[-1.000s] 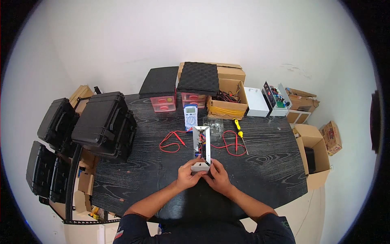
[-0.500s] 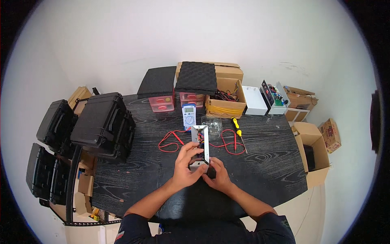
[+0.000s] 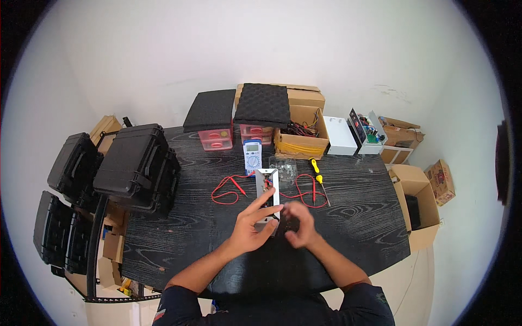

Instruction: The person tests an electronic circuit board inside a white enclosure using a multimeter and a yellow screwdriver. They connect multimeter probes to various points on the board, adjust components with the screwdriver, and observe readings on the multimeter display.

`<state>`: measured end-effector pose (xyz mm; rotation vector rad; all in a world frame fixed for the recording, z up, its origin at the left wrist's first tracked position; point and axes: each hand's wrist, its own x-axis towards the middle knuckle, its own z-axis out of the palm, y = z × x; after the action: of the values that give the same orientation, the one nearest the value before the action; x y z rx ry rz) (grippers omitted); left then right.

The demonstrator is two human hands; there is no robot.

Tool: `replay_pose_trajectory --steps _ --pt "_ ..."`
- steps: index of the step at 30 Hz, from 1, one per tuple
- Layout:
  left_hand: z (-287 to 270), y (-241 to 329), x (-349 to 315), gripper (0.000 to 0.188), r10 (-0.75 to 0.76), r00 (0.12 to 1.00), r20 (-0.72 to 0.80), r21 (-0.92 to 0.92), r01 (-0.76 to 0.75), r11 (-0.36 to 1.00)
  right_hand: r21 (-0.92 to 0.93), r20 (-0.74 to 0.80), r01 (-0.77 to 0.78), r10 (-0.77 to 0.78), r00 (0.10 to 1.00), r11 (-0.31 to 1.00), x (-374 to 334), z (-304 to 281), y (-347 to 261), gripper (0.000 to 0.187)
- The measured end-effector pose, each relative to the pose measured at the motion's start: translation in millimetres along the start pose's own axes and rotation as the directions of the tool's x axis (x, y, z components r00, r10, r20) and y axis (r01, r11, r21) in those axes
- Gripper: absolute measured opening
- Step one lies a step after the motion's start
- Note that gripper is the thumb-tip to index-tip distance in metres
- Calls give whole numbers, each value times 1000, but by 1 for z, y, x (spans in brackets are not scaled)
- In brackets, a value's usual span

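A narrow white metal case (image 3: 275, 182), open on top with wires and small parts inside, sits on the dark table in front of me. My left hand (image 3: 249, 231) lies over its near half with the fingers stretched out and spread. One fingertip reaches the case's interior, and the thumb is by its near end. Just right of the case, my right hand (image 3: 302, 228) is raised with curled fingers apart from the thumb, and no object shows in it. A blue-and-white multimeter (image 3: 253, 156) stands behind the case. Red test leads (image 3: 237, 186) lie on both sides.
A yellow-handled screwdriver (image 3: 323, 187) and a clear tray of small parts (image 3: 285, 167) lie beyond the case. At the back stand red drawer boxes (image 3: 217, 138), a cardboard box of cables (image 3: 302, 144) and white enclosures (image 3: 341, 136). Black hard cases (image 3: 136, 163) are stacked at left.
My right hand has let go of the case's near end and lifted to the right. My left fingers have straightened and spread over the case.
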<state>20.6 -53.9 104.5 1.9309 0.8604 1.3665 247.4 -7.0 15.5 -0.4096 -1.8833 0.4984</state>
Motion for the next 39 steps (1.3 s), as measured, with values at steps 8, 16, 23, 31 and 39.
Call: replay_pose_trajectory --steps 8,16,23,31,39 --pt "-1 -7 1 35 52 999 11 66 -53 996 -568 62 -174 252 966 805 110 -30 102 17" --pt "-2 -9 0 36 60 998 22 51 -61 997 -917 273 -7 639 719 399 128 4 169 18" --pt "-2 -12 -1 37 65 998 28 45 -66 997 -929 239 -45 686 687 369 131 9 173 18" --pt "-2 -14 -1 37 72 997 38 65 -75 995 -935 263 6 682 682 354 133 7 173 19" --pt "-3 -12 -1 39 79 996 30 64 -81 995 -658 249 -307 583 773 688 151 -16 140 26"
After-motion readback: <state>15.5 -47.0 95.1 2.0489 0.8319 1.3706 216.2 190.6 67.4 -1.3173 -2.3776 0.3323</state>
